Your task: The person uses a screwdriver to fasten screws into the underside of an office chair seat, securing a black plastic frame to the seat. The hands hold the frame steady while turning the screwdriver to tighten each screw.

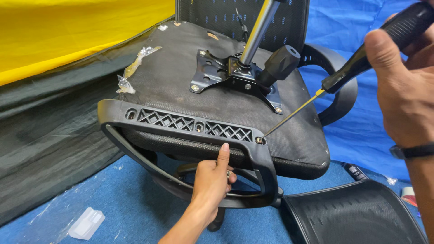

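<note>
An upturned office chair seat [181,77] lies in front of me, its black underside up, with a metal mounting plate [217,74] and a chrome gas cylinder [260,27] rising from it. A black plastic armrest [181,124] runs along the near edge. My left hand [211,180] grips the armrest from below, thumb pressed on its edge. My right hand [402,86] holds a black-handled screwdriver [361,58]; its thin shaft slants down-left and the tip sits in a screw [259,140] at the armrest's right end.
A second armrest [334,90] curves behind the seat on the right. A black mesh backrest [352,212] lies at the lower right. Blue carpet covers the floor, with a white plastic piece [87,222], a dark sheet [49,131] and yellow fabric [68,31] to the left.
</note>
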